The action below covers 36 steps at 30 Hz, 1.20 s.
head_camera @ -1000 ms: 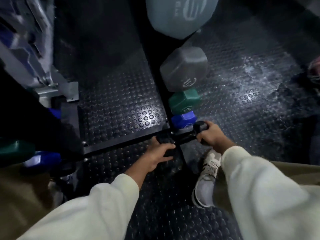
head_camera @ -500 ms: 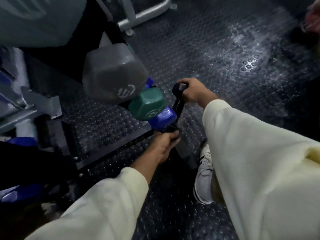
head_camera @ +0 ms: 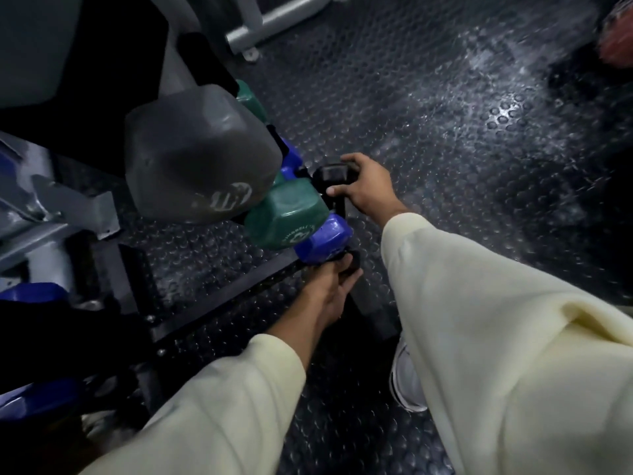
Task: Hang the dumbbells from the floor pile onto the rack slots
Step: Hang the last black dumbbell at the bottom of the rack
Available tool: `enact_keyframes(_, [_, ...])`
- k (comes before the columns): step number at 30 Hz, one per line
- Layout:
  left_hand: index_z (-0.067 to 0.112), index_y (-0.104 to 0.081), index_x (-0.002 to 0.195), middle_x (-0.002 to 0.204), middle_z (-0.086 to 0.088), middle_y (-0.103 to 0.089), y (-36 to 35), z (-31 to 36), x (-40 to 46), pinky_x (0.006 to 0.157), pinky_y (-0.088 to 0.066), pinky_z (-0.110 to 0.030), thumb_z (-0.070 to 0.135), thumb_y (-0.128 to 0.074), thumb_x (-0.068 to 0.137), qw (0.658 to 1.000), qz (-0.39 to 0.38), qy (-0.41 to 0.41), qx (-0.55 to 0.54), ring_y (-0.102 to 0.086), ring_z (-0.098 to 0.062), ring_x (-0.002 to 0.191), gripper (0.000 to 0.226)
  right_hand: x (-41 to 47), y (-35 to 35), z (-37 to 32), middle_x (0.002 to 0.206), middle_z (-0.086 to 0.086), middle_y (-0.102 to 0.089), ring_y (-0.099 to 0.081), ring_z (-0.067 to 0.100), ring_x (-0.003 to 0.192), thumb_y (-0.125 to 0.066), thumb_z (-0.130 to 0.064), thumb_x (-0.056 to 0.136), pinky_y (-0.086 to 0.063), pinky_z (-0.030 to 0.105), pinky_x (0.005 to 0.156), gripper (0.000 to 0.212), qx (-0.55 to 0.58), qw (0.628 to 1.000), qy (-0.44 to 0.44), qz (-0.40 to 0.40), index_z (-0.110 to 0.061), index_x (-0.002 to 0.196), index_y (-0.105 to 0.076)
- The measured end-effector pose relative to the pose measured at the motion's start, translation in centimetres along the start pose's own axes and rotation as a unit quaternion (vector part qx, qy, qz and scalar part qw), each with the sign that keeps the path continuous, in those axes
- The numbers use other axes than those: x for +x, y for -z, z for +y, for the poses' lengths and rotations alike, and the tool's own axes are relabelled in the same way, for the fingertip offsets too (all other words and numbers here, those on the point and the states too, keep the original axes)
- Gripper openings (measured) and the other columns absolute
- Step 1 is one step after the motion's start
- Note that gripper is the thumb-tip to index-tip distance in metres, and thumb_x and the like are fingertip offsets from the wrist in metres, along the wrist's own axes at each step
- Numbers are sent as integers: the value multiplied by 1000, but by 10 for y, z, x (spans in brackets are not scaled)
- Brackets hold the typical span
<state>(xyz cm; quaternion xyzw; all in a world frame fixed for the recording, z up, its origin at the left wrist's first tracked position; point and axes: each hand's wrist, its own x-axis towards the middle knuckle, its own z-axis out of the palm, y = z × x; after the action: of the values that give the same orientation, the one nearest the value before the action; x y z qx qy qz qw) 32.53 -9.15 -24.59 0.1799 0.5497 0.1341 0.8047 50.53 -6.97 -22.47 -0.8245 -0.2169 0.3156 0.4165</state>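
A small black dumbbell point(head_camera: 335, 176) sits low against the rack. My right hand point(head_camera: 366, 185) grips its far head, and my left hand point(head_camera: 330, 289) grips its near head, which is mostly hidden by my fingers. Stacked on the rack just above it are a blue dumbbell point(head_camera: 323, 240), a green dumbbell point(head_camera: 286, 214) and a large grey dumbbell point(head_camera: 195, 159), each seen end-on. The black rack base bar point(head_camera: 219, 299) runs along the floor to the left of my left hand.
Studded black rubber floor point(head_camera: 462, 149) spreads to the right. A grey machine frame point(head_camera: 274, 18) stands at the top. More blue dumbbells point(head_camera: 30, 293) sit at the left edge. My white shoe point(head_camera: 407, 378) is planted below my right sleeve.
My view has swung left and closer to the rack. The black dumbbell has turned from lying across to pointing away from me, my right hand moving further out and both hands still gripping it.
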Motion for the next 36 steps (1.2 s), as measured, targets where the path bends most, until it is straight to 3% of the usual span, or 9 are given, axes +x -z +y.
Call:
enact_keyframes(4, [3, -62, 122, 118, -17, -68, -7, -3, -3, 96, -59, -46, -7, -64, 94, 1000, -17, -3, -26, -65, -31, 113, 30, 6, -8, -5, 113, -8, -69, -63, 7, 106, -93, -19, 76, -45, 16, 102, 54, 31, 999, -8, 38, -22, 126, -74])
enact_keyframes(8, [4, -57, 141, 141, -17, -63, -22, -7, -3, 80, -65, -35, 3, -72, 92, 999, 8, -11, -37, -58, -32, 134, 51, 23, -9, -13, 124, -1, -75, -68, 14, 116, -74, -12, 92, -49, 26, 110, 41, -20, 1000, -7, 5, -26, 130, -73])
enact_keyframes(11, [7, -59, 140, 136, -14, -67, -21, -8, 1, 85, -64, -35, 4, -75, 90, 999, 5, -23, -32, -61, -30, 129, 53, 20, -7, -4, 130, -1, -73, -68, 14, 118, -67, -4, 93, -46, 19, 107, 50, -16, 1000, -15, -10, -28, 137, -69])
enact_keyframes(14, [13, -60, 140, 123, -2, -74, -12, -8, -2, 83, -62, -28, 12, -73, 94, 999, -19, -23, -15, -66, -25, 119, 47, 23, -9, -2, 130, 0, -73, -67, 17, 122, -63, -4, 94, -45, 28, 115, 46, -30, 1000, 1, -5, -25, 135, -71])
enact_keyframes(21, [2, -63, 116, 131, -27, -58, 7, -15, 2, 97, -55, -33, 17, -59, 103, 999, -30, 32, -13, -57, -37, 128, 21, 30, 2, -8, 127, -2, -74, -67, 12, 119, -55, 3, 87, -49, 24, 109, 54, 28, 999, -13, -14, -14, 136, -70])
enact_keyframes(25, [-3, -51, 142, 140, -24, -58, 9, -13, -1, 88, -57, -29, 21, -59, 103, 1000, 24, 14, 7, -63, -27, 114, 47, 47, -10, 24, 117, -3, -77, -71, 13, 115, -57, -5, 74, -54, 40, 108, 64, 154, 987, -50, -17, -12, 136, -68])
enact_keyframes(30, [9, -57, 136, 136, -16, -63, 10, -6, 0, 112, -46, -40, 13, -56, 105, 1000, 23, -2, 19, -60, -27, 120, 32, 17, -2, -5, 116, 3, -70, -67, 16, 117, -40, 22, 93, -56, 23, 95, 58, 228, 970, -78, -32, -1, 145, -57])
enact_keyframes(33, [14, -58, 135, 132, -10, -68, 7, -7, -1, 103, -51, -40, 13, -65, 101, 996, 2, -38, 75, -62, -28, 124, 35, 17, -1, -5, 118, 5, -69, -68, 10, 109, -38, 25, 92, -57, 18, 87, 60, 263, 961, -76, -51, 2, 144, -56])
enact_keyframes(36, [25, -68, 110, 104, 7, -77, 14, -13, 7, 95, -54, -37, 38, -82, 85, 976, 8, -90, 197, -69, -19, 107, 31, 19, -3, 6, 119, 7, -72, -70, 17, 112, -54, 15, 93, -57, 25, 94, 54, 270, 960, -76, -25, -6, 142, -61])
